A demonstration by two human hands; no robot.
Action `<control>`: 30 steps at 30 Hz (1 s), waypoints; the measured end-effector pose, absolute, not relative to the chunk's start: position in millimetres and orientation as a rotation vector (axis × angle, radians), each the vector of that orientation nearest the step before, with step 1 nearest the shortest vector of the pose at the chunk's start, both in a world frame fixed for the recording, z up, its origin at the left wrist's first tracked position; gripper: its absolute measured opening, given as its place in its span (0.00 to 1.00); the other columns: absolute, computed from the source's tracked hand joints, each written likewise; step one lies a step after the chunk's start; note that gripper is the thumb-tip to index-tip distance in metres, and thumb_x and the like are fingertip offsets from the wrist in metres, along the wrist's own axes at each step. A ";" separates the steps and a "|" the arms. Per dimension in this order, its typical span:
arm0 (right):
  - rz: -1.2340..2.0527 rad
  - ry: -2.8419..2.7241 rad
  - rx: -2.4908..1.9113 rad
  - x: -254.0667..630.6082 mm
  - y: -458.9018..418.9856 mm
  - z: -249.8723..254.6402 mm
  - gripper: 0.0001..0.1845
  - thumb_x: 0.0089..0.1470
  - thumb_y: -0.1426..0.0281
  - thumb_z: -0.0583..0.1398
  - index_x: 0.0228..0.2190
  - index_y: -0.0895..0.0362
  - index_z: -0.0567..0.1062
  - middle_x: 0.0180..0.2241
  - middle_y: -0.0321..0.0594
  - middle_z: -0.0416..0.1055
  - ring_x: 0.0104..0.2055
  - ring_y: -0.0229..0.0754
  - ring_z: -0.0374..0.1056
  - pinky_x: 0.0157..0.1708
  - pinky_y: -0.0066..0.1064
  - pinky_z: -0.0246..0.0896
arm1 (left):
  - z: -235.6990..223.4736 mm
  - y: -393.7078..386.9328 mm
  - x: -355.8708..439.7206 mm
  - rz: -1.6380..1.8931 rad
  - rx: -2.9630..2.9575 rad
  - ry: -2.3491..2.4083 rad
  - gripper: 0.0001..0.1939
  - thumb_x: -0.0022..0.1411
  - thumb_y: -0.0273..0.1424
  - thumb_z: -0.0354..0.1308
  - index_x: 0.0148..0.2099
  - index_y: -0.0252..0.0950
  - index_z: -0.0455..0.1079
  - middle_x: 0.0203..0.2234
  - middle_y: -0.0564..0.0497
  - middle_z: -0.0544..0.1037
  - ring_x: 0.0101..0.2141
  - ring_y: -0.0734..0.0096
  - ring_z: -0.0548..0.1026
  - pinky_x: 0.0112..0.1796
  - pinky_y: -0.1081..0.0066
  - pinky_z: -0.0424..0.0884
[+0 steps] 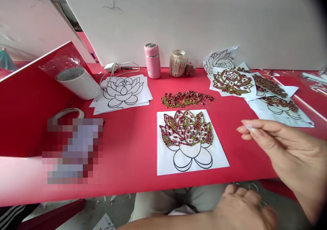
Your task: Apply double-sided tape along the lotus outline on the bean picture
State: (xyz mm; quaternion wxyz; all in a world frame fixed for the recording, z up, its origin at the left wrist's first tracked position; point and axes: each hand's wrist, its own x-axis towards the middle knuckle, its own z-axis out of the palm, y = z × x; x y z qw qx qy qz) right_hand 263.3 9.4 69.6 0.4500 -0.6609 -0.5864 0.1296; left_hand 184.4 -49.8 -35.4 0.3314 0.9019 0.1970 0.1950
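Observation:
A white sheet with a lotus outline [190, 143] lies on the red table [127, 148] in front of me. Its upper petals are filled with red and green beans; the lower petals are bare. Behind it sits a loose pile of red and green beans [186, 99]. My right hand [281, 148] hovers to the right of the sheet, fingertips and thumb drawn together in a loose pinch; what they hold, if anything, is too small to see. My left hand [242, 206] is curled below the table's front edge, over my lap, beside thin metal rings [252, 187].
A stack of blank lotus sheets [122, 92] lies at left, with finished bean pictures [232, 82] at the back right. Along the wall stand a pink flask [152, 60], a glass jar [177, 63] and a small cup [191, 67]. A white cylinder [78, 82] leans on a red divider.

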 end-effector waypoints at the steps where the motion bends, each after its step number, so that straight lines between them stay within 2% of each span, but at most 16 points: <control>1: 0.378 -1.490 -1.636 264.7 6.0 66.0 0.10 0.53 0.63 0.58 0.38 0.48 0.74 0.35 0.34 0.74 0.33 0.40 0.72 0.32 0.27 0.71 | -32.4 -47.2 169.8 0.531 2.265 0.574 0.18 0.53 0.41 0.54 0.42 0.34 0.68 0.35 0.43 0.75 0.33 0.59 0.74 0.33 0.59 0.69; 3: 0.531 -1.611 -1.611 265.7 -0.5 57.5 0.11 0.54 0.64 0.57 0.40 0.47 0.72 0.33 0.32 0.74 0.31 0.37 0.72 0.30 0.23 0.71 | -21.1 -41.8 135.7 0.613 1.997 0.666 0.15 0.51 0.38 0.57 0.40 0.36 0.69 0.32 0.47 0.75 0.31 0.65 0.73 0.34 0.64 0.69; 6: 0.764 -1.753 -1.529 259.6 -7.9 44.0 0.12 0.56 0.66 0.55 0.44 0.47 0.69 0.34 0.32 0.74 0.31 0.33 0.71 0.30 0.18 0.68 | 0.6 -37.0 87.7 0.752 1.587 0.845 0.15 0.55 0.37 0.53 0.43 0.35 0.68 0.32 0.46 0.73 0.29 0.73 0.70 0.30 0.74 0.67; 9: 1.041 -1.821 -1.409 245.4 -11.7 35.0 0.17 0.58 0.69 0.53 0.50 0.47 0.63 0.35 0.34 0.72 0.33 0.32 0.70 0.33 0.18 0.67 | 14.9 -35.0 58.4 0.804 1.404 1.062 0.14 0.57 0.37 0.52 0.42 0.35 0.67 0.27 0.49 0.70 0.27 0.75 0.66 0.29 0.74 0.65; 12: 1.279 -1.877 -1.303 231.8 -13.6 32.3 0.23 0.59 0.70 0.51 0.55 0.47 0.55 0.35 0.35 0.70 0.36 0.33 0.68 0.38 0.22 0.66 | 17.7 -32.2 47.8 0.807 1.167 1.146 0.17 0.56 0.41 0.53 0.44 0.35 0.65 0.25 0.51 0.69 0.27 0.75 0.66 0.29 0.73 0.64; 15: 1.431 -1.918 -1.224 224.3 -15.1 33.5 0.30 0.58 0.74 0.51 0.59 0.46 0.46 0.33 0.33 0.69 0.36 0.33 0.67 0.41 0.25 0.64 | 16.9 -27.9 46.1 0.798 0.954 1.098 0.20 0.54 0.43 0.55 0.44 0.36 0.62 0.25 0.53 0.69 0.26 0.76 0.66 0.29 0.74 0.63; 18: 1.480 -1.962 -1.180 220.7 -15.9 36.9 0.36 0.56 0.77 0.51 0.60 0.45 0.42 0.30 0.30 0.69 0.34 0.31 0.67 0.41 0.24 0.64 | 18.4 -23.8 45.6 0.804 0.854 0.979 0.16 0.54 0.41 0.56 0.40 0.36 0.62 0.24 0.53 0.70 0.28 0.74 0.68 0.31 0.72 0.64; 23: 1.457 -2.045 -1.203 218.6 -16.4 40.1 0.36 0.54 0.78 0.52 0.59 0.42 0.44 0.31 0.29 0.71 0.34 0.33 0.68 0.38 0.26 0.66 | 22.2 -23.6 40.9 0.748 0.998 1.034 0.12 0.57 0.38 0.53 0.28 0.35 0.60 0.22 0.52 0.70 0.26 0.76 0.66 0.29 0.74 0.63; 26: 1.488 -2.009 -1.236 222.2 -18.5 35.6 0.35 0.54 0.75 0.55 0.58 0.44 0.49 0.38 0.34 0.71 0.39 0.37 0.69 0.41 0.31 0.66 | 24.5 -28.0 35.7 0.764 1.224 1.149 0.11 0.56 0.36 0.53 0.26 0.35 0.61 0.20 0.55 0.66 0.23 0.79 0.61 0.25 0.77 0.60; 28: 1.538 -1.907 -1.273 226.4 -21.5 30.3 0.32 0.54 0.71 0.57 0.57 0.46 0.53 0.44 0.38 0.69 0.42 0.39 0.67 0.43 0.33 0.65 | 26.9 -31.4 32.0 0.807 1.320 1.185 0.11 0.56 0.35 0.54 0.25 0.36 0.61 0.20 0.55 0.64 0.23 0.79 0.61 0.25 0.77 0.60; 30: 1.585 -1.790 -1.319 230.4 -26.0 24.5 0.24 0.54 0.68 0.57 0.53 0.50 0.61 0.44 0.40 0.68 0.43 0.40 0.67 0.43 0.34 0.65 | 29.5 -34.3 28.7 0.828 1.309 1.191 0.11 0.56 0.34 0.54 0.25 0.36 0.63 0.20 0.54 0.64 0.23 0.78 0.62 0.25 0.77 0.61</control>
